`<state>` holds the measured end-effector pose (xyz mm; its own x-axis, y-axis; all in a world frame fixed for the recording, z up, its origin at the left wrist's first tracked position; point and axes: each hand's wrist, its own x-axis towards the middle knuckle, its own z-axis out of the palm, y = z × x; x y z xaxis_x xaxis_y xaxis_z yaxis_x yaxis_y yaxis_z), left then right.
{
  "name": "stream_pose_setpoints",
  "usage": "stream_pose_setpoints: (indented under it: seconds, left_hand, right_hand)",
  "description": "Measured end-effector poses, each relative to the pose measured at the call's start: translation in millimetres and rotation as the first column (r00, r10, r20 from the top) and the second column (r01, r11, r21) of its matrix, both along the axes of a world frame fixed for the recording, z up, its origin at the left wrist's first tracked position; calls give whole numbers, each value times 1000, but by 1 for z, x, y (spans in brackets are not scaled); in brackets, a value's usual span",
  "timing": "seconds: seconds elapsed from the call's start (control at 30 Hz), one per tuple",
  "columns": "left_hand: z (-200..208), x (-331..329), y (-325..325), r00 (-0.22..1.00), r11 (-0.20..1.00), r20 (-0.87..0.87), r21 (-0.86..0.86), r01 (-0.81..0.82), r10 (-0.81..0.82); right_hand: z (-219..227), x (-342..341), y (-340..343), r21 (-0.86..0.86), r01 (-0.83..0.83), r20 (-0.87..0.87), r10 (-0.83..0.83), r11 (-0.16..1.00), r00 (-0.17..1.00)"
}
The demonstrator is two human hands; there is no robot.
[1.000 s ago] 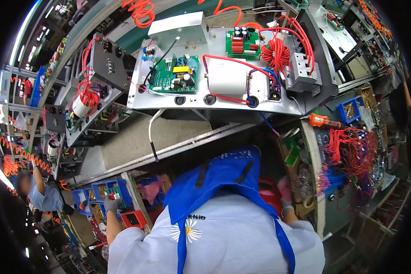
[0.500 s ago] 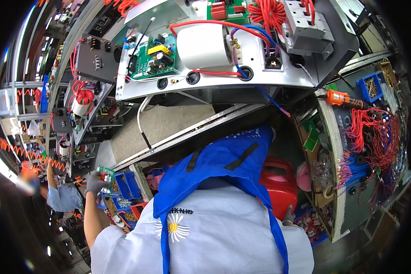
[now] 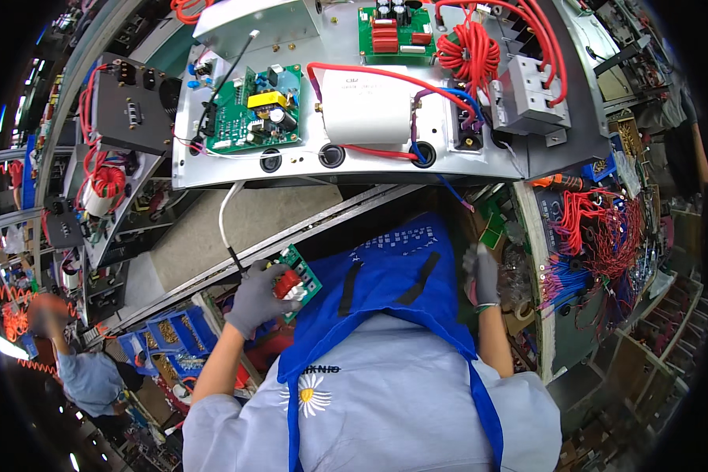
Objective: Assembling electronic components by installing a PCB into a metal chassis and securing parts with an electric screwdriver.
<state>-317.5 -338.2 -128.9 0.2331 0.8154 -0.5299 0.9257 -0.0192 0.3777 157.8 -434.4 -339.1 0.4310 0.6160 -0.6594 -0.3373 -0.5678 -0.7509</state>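
My left hand (image 3: 258,299), in a grey glove, grips a green circuit board (image 3: 310,286) that carries red and white parts. It holds the board upright in front of the blue apron (image 3: 385,275). On the right side of the apron hangs my right hand (image 3: 481,277), also gloved, fingers stretched out and nothing in them. Beyond both hands stands a metal chassis (image 3: 307,167). Mounted on it are a large white capacitor (image 3: 367,110), a green board with a yellow transformer (image 3: 256,110), another green board (image 3: 397,35), a red wire coil (image 3: 468,53) and a grey breaker (image 3: 531,98).
A white cable (image 3: 224,220) and a blue wire (image 3: 455,193) dangle off the chassis front. Red and blue wire bundles (image 3: 590,236) lie on the right bench, near an orange screwdriver (image 3: 558,182). Blue bins (image 3: 173,334) of screws stand left; a co-worker (image 3: 90,377) is farther left.
My left hand has brought the circuit board from the far left, by the bins, in to the apron. My right hand has come up into view at the right. The view has shifted.
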Motion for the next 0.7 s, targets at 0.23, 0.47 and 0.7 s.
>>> stream_pose_setpoints:
  seconds: [0.23, 0.47, 0.7]
  left_hand:
    - [-87, 85, -9, 913, 977, 393, 128, -172, 109]
    - [-82, 139, -11, 890, 867, 415, 496, -48, -188]
    - [-75, 119, -48, 622, 852, 770, 222, -474, 146]
  right_hand:
    - [101, -88, 103, 265, -663, -12, 690, 700, 724]
    - [100, -134, 80, 323, -735, 24, 771, 596, 636]
    - [114, -155, 48, 520, -495, 51, 553, 696, 832]
